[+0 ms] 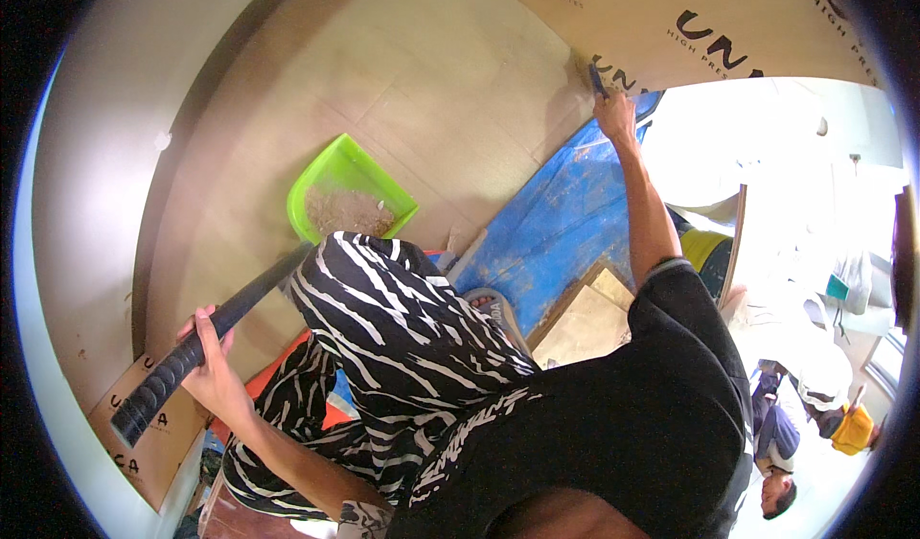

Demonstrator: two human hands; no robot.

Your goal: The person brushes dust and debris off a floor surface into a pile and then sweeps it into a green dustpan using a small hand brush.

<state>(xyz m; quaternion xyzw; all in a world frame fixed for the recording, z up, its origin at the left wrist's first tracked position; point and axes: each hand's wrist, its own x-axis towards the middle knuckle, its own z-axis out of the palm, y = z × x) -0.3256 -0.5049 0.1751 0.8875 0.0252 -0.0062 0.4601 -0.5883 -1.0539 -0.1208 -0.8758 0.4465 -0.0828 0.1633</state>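
Observation:
My left hand (212,366) is wrapped around the ridged end of a long black handle (244,302). That handle runs up to the lower edge of a lime-green dustpan (345,144), where my raised knee partly hides the join. Inside the dustpan lies a heap of brownish dust and debris (348,212). At full reach, my right hand (617,116) grips a slim dark-blue tool (597,80), whose exact kind I cannot tell. Its tip is by the edge of the tan floor (431,108), close to a printed brown covering sheet (661,7).
A dusty blue tarp (553,215) covers the ground beside my sandalled foot (496,309). Wooden board pieces (586,323) lie near my right side. A pale curved wall (93,201) bounds the left. Other people (780,424) are in the bright area at right.

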